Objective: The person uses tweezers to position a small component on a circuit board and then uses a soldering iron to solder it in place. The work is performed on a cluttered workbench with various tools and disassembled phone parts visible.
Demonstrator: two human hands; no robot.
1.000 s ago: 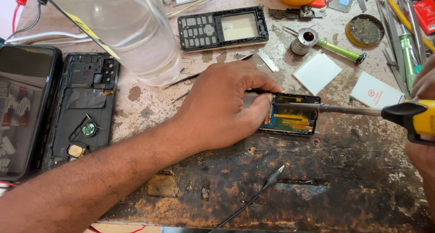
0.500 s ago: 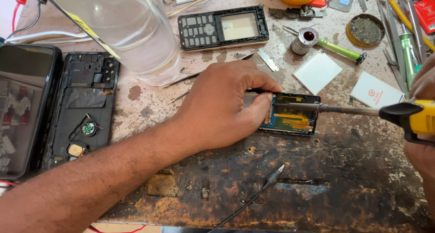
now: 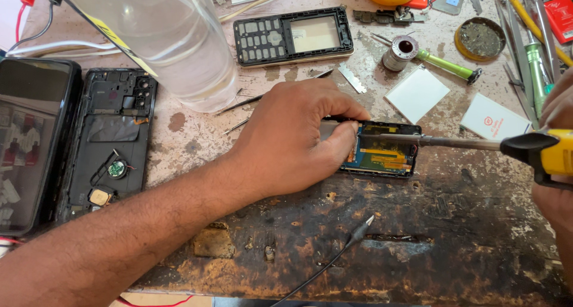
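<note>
Near the middle of the scarred surface lies a small circuit board (image 3: 382, 152) in its dark frame, pinned flat by the left hand (image 3: 295, 140), whose fingers (image 3: 334, 143) press down on its left end. The right hand (image 3: 558, 163), at the right edge, has its fingers wrapped around a yellow-handled soldering iron (image 3: 477, 143), tip on the board. The board looks light, thin, stiff and fragile; it seems best held by its frame edges. A clear plastic bottle (image 3: 173, 38) stands towards the far left corner, beside an opened phone back (image 3: 110, 140).
</note>
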